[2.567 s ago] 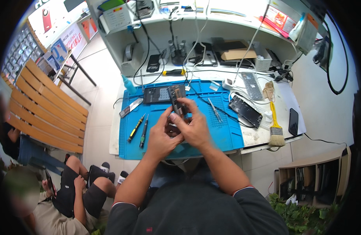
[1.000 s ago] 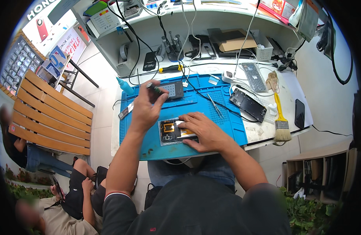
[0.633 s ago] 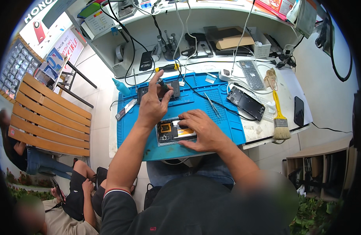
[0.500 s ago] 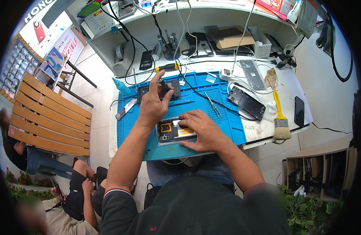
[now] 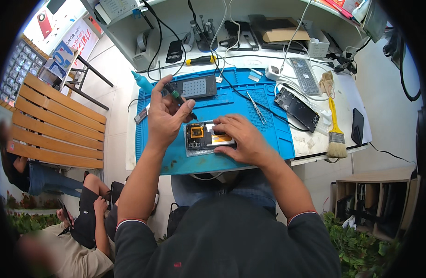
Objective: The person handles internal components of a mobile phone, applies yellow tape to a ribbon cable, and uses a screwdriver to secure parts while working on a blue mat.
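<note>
A small screwdriver (image 5: 177, 96) with a black and green handle is gripped in my left hand (image 5: 164, 121). It tilts down to the right, its tip close to the upper edge of an opened phone (image 5: 196, 133). That phone lies on a clear plastic sheet on the blue work mat (image 5: 171, 160), its inner parts and an orange-framed piece showing. My right hand (image 5: 244, 141) clasps the phone's right half, thumb at the near edge and fingers over the far edge. Behind my left hand rests a dark tray (image 5: 196, 87) with a light dotted panel.
Tweezers (image 5: 256, 108) lie on the mat, a light blue bottle (image 5: 142, 82) at its far left. Rightward are a second phone's frame (image 5: 297, 110), a yellow brush (image 5: 336, 134) and a black phone (image 5: 357, 126). Cables cross the mat. People sit at lower left.
My left hand has come down and left, and the screwdriver now slants toward the phone. The whole view has shifted slightly. My right hand stays on the phone.
</note>
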`<action>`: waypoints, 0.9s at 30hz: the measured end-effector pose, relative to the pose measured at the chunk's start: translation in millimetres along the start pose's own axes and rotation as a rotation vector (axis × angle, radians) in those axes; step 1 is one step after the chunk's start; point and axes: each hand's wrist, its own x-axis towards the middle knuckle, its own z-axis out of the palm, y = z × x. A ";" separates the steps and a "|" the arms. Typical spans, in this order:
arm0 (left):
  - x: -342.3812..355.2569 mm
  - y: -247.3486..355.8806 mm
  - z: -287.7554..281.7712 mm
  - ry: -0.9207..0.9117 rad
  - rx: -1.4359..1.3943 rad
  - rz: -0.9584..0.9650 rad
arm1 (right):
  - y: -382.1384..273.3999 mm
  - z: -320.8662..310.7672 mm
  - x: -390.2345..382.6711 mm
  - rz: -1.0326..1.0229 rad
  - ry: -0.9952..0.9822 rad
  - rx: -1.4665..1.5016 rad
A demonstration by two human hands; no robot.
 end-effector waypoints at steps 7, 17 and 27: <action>-40.8 -17.9 -7.8 0.053 -0.022 -0.149 | 0.9 3.0 -1.1 0.026 -0.014 0.017; -44.4 -25.7 -5.5 0.062 0.001 -0.166 | -1.5 0.4 -0.3 0.033 -0.020 0.004; -47.0 -26.4 -5.3 0.058 0.063 -0.120 | -1.3 0.7 -0.3 0.045 -0.023 0.006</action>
